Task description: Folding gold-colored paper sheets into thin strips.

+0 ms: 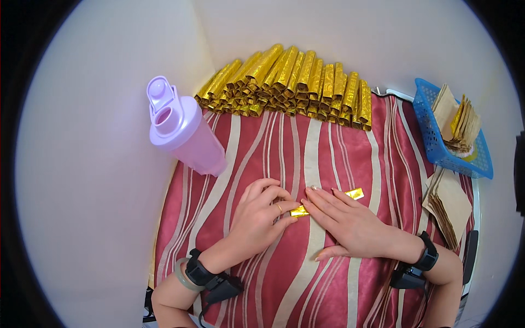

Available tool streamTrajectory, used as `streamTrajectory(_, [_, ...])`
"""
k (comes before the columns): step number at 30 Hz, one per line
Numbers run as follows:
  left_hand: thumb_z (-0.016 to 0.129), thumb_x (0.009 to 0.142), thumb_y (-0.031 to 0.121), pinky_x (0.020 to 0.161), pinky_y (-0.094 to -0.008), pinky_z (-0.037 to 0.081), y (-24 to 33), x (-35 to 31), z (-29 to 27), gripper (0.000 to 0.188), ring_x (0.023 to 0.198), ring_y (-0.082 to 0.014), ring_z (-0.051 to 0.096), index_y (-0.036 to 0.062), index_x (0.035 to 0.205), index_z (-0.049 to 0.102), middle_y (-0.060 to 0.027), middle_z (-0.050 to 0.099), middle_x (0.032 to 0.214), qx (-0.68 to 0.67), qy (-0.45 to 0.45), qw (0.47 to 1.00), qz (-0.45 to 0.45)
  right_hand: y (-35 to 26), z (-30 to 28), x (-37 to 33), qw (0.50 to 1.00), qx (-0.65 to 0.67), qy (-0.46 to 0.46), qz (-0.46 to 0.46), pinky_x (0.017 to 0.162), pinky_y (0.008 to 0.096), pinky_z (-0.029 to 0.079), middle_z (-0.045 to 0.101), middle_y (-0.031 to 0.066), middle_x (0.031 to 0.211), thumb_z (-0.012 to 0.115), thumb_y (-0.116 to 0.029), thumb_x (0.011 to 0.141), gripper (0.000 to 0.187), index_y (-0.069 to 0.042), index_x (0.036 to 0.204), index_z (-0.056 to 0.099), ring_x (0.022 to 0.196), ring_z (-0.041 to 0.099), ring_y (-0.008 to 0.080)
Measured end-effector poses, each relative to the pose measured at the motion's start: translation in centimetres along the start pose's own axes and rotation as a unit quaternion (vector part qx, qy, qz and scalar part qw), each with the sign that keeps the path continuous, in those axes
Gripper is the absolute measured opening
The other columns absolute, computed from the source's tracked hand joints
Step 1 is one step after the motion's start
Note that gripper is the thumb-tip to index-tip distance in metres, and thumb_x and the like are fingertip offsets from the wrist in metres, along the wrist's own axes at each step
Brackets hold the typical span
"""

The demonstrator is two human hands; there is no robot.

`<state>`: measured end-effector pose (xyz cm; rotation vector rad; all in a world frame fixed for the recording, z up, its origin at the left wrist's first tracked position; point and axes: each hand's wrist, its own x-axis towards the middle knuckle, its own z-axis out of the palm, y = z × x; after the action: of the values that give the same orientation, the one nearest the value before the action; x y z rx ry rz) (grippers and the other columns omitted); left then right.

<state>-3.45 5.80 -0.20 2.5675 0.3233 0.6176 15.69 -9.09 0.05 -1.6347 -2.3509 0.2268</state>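
Note:
A narrow strip of folded gold foil paper (355,193) lies slantwise on the striped cloth in front of me. My right hand (350,224) rests flat over its middle, fingers stretched out and thumb apart, so only the two ends show. At the strip's left end, the thumb and forefinger of my left hand (262,213) close on the tip, the other fingers curled. A long heap of gold foil paper tubes (290,82) is stacked along the far edge, several layers deep.
A lilac shaker bottle (188,136) stands at the far left. On the right, a blue plastic basket (456,163) holds brownish paper sheets (465,128) with some gold. Another stack of folded papers (448,205) lies below it. White walls (98,164) surround the red striped cloth (262,147).

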Motion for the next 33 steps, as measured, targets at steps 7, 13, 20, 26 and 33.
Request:
streamTrajectory(7, [0.077,0.071,0.010,0.092,-0.0435,0.046,0.2,0.0,0.1,0.026,0.108,-0.0297,0.054,0.0085,0.097,0.075,-0.0024,0.063,0.101,0.081,0.019,0.994,0.074,-0.1,-0.1,0.1,1.000,-0.002,0.002,0.000,0.113,0.0469,0.029,0.033,0.0257,0.150,0.057,-0.066,0.082,0.098,0.004,0.145,0.032,0.140,0.033,0.0351])
streamTrajectory(13, [0.066,0.075,0.010,0.100,-0.0468,0.043,0.2,-0.4,-0.3,0.029,0.116,-0.0291,0.052,0.0002,0.102,0.070,-0.0094,0.061,0.107,0.205,-0.052,0.962,0.171,0.1,0.0,0.1,1.000,-0.003,0.000,-0.003,0.113,0.0472,0.030,0.032,0.0262,0.150,0.059,-0.065,0.081,0.097,0.003,0.144,0.035,0.140,0.033,0.0355])
streamTrajectory(20, [0.057,0.080,0.014,0.104,-0.0458,0.041,2.6,-0.9,-1.0,0.036,0.124,-0.0278,0.049,-0.0061,0.109,0.066,-0.0141,0.061,0.117,0.438,-0.160,0.844,0.264,0.1,-0.1,0.0,1.000,0.001,0.007,-0.007,0.114,0.0458,0.029,0.034,0.0262,0.149,0.059,-0.065,0.082,0.097,0.006,0.143,0.035,0.141,0.033,0.0358])
streamTrajectory(26, [0.057,0.080,0.013,0.104,-0.0430,0.042,1.9,-1.7,-0.5,0.037,0.120,-0.0283,0.053,-0.0065,0.111,0.065,-0.0157,0.062,0.117,0.317,-0.111,0.917,0.216,0.2,0.3,-0.1,1.000,0.011,0.014,-0.012,0.115,0.0439,0.028,0.034,0.0257,0.149,0.057,-0.064,0.085,0.095,0.008,0.143,0.034,0.141,0.032,0.0361])
streamTrajectory(33, [0.056,0.081,0.011,0.099,-0.0394,0.046,2.6,-1.6,-0.2,0.039,0.117,-0.0299,0.057,-0.0089,0.113,0.063,-0.0183,0.062,0.117,0.345,-0.099,0.908,0.214,1.1,-0.4,-1.1,1.000,0.007,-0.001,-0.006,0.116,0.0428,0.026,0.032,0.0259,0.151,0.055,-0.064,0.085,0.095,0.007,0.144,0.032,0.142,0.031,0.0348])
